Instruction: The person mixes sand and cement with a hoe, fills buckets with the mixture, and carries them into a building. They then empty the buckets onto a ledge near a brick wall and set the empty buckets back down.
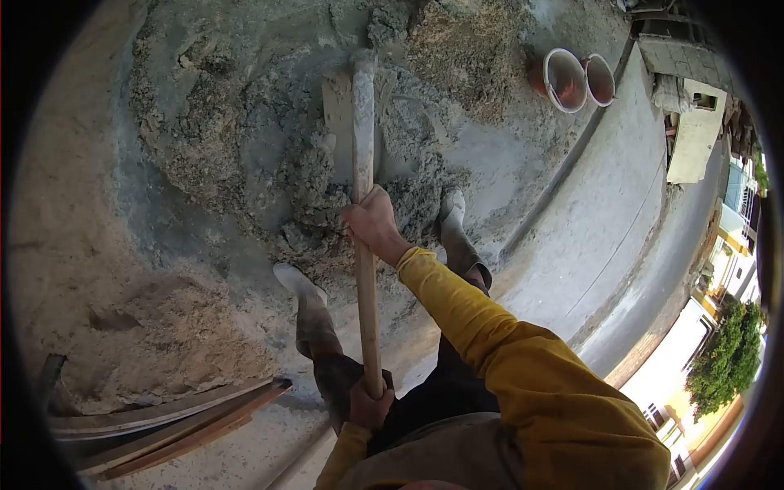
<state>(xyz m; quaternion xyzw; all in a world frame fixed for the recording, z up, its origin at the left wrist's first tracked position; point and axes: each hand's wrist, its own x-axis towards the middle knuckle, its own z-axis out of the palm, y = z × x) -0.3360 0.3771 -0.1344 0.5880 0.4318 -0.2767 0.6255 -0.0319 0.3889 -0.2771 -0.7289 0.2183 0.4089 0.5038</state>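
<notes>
Head view. Both of my hands were closed around the pale wooden handle of a long hoe. The right hand, its arm in a yellow sleeve, gripped the shaft partway along; the left hand gripped it close to its lower end, near my body. The shaft ran forward between my two boots to the blade, which lay against the wet grey mix, partly coated with it. The head of the hoe was thus in the midst of the mix, beyond both boots.

State of the work, as judged from texture. Around the blade the mix was damp, dark and partly smeared smooth, evidence that water and dry matter had been combined there. Lumpy ridges stood to either side, and a browner, coarser patch near the buckets appeared less blended. The work therefore seemed partway along, with the smooth portion done and the coarse portions left; how far the wetting reached beneath the surface could not be told.

Surroundings. Two reddish buckets stood side by side beyond the mix, on the right. A sandy heap lay on the left, with long boards beside it. A pale concrete strip extended on the right.
</notes>
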